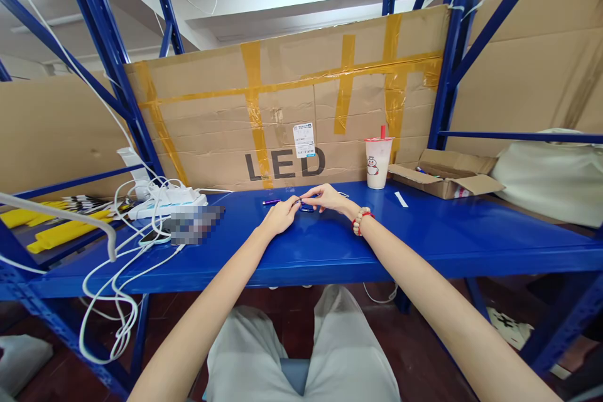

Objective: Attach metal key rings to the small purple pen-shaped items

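Over the blue shelf surface (330,245), my left hand (281,215) and my right hand (326,198) meet at the fingertips. Both are pinched around a small dark item (300,201), too small to make out. A purple pen-like piece (271,202) lies just left of my left hand. Beneath my right hand, a dark slender piece (307,209) shows in part. Another small thin piece (343,195) lies behind my right wrist, which wears a beaded bracelet.
A lidded cup with a red straw (377,162), a white strip (401,199) and an open cardboard box (445,179) stand or lie at right. White cables and a power strip (169,201) occupy the left, beside yellow items (70,232). Cardboard (211,125) walls the back.
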